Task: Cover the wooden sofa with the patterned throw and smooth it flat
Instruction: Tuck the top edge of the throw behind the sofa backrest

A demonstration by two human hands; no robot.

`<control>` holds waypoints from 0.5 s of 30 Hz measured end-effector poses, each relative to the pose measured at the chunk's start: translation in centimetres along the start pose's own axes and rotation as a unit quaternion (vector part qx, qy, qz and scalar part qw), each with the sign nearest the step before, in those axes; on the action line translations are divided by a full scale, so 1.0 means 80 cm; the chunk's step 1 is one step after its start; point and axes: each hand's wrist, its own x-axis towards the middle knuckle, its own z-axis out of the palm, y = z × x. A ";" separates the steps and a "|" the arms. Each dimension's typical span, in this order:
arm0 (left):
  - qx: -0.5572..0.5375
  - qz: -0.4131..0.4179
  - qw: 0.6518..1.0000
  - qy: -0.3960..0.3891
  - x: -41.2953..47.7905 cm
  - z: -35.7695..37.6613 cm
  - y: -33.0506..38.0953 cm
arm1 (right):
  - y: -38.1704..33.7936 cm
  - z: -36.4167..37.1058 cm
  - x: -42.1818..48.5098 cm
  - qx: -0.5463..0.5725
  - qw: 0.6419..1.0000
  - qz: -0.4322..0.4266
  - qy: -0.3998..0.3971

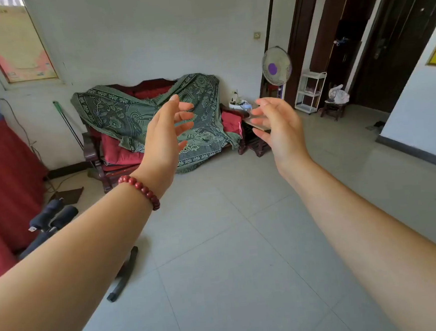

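A dark wooden sofa [91, 149] with red cushions stands against the far wall, across the room from me. A green patterned throw [119, 115] lies rumpled and crooked over its backrest and seat, and its fringe reaches the floor at the front. Part of the backrest and the red cushions at both ends show. My left hand [164, 133], with a red bead bracelet on the wrist, is raised in front of the sofa, fingers spread, holding nothing. My right hand [273, 124] is raised beside it, fingers apart and empty. Both hands are well short of the sofa.
Grey tiled floor [230, 242] stretches between me and the sofa. A red-covered table [6, 169] and black exercise equipment [54, 217] stand at the left. A small side table [255, 139], a standing fan [277, 66], a white rack [310, 90] and dark doors [384, 34] are on the right.
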 end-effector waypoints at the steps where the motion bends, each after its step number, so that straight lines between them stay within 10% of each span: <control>1: -0.007 0.004 1.000 0.003 0.012 0.005 -0.003 | 0.005 0.002 0.013 -0.004 1.000 -0.002 0.002; 15: -0.007 -0.017 0.999 0.051 0.308 0.087 -0.081 | 0.119 0.018 0.322 0.018 0.999 0.015 -0.024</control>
